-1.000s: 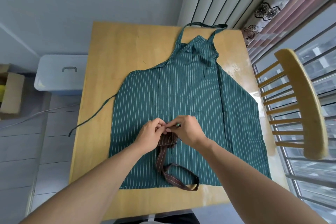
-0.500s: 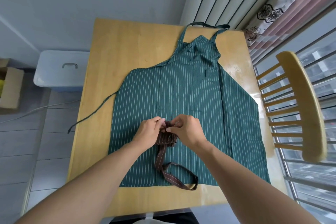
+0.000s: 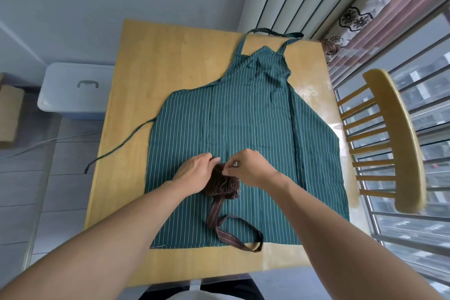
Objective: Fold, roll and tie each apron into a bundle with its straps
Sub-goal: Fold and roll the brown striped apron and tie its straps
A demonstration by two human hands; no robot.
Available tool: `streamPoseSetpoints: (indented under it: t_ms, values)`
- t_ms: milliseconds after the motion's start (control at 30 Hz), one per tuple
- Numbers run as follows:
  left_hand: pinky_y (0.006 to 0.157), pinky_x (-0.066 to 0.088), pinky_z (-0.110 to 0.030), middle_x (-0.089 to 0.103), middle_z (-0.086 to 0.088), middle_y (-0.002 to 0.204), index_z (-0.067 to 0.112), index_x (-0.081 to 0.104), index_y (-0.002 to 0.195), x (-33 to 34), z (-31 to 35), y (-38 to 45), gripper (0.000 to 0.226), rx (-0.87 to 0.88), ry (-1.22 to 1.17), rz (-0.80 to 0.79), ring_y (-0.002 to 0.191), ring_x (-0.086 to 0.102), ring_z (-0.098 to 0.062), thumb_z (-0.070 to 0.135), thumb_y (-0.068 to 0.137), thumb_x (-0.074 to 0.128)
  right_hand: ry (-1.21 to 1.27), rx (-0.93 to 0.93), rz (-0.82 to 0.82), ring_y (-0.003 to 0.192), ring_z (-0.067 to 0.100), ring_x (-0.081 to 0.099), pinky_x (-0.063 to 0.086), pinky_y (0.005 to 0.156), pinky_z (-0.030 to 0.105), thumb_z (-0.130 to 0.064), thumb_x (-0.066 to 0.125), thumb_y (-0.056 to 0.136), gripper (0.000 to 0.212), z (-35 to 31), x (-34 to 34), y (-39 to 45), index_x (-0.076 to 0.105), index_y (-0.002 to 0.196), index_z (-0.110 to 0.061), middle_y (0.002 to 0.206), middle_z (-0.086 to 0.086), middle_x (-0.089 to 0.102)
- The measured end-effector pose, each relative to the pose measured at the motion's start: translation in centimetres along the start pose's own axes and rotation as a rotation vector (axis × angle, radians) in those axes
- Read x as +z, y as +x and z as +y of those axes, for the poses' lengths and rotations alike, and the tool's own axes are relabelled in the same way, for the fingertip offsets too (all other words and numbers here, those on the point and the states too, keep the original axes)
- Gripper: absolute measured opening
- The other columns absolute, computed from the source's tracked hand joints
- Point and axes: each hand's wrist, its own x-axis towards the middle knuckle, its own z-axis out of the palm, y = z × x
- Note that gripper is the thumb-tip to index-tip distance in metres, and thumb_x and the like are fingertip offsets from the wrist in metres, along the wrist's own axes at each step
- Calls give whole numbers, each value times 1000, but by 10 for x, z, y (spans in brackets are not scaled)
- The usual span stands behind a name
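Observation:
A green striped apron (image 3: 243,117) lies spread flat on the wooden table (image 3: 155,61), bib away from me. On top of it near me sits a small rolled brown striped apron bundle (image 3: 222,184). My left hand (image 3: 196,173) grips the bundle's left side. My right hand (image 3: 250,169) pinches the bundle's top edge with finger and thumb. A loose brown strap (image 3: 233,234) trails from the bundle toward me in a loop. The green apron's waist tie (image 3: 117,148) hangs off the table's left edge.
A wooden spindle-back chair (image 3: 394,139) stands at the table's right side by the window bars. A pale blue lidded bin (image 3: 75,90) sits on the floor at the left, with a cardboard box (image 3: 9,112) beyond it. Curtains hang at the back right.
Both hands stayed on the brown bundle and shifted slightly over its top. More of the bundle's body shows below the hands now. The loose strap loop has not moved.

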Motion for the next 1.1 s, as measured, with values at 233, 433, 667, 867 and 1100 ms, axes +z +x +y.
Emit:
streamPoseSetpoints:
  t_ms: [233,433,667,867,1100]
  values:
    - [54,35,-31,44,1,71,18,38,78,12,2,-5,39,-16,-70,34,58,38,-15,47,104,46,530,199,-25,61,10,69,56,58,20,-24,77,91,17,7,-1,-11,71,92,-8,80,1,79]
    - [51,33,-30,43,5,61,19,36,74,10,17,-7,40,-43,-317,78,52,37,-13,39,105,48,691,272,-109,78,21,75,64,77,30,-10,62,100,6,10,7,-16,67,97,-9,94,4,77]
    - [58,45,-33,68,4,80,17,41,79,10,24,-8,37,-130,-363,94,70,63,-15,40,108,39,180,102,36,66,15,67,51,57,16,-11,73,90,9,16,34,-13,81,91,-14,84,4,75]
    - [52,31,-31,47,3,67,19,35,74,8,25,-14,39,-147,-353,99,59,43,-13,37,108,42,-77,-74,166,74,24,65,54,74,34,-26,65,98,20,10,49,-11,78,89,-13,80,7,72]
    - [80,58,-49,69,-8,88,14,53,85,-1,22,-6,37,-194,-345,24,85,70,-25,40,108,40,-325,-247,307,107,24,56,47,97,39,-7,52,96,31,15,68,-35,76,111,-20,112,3,66]
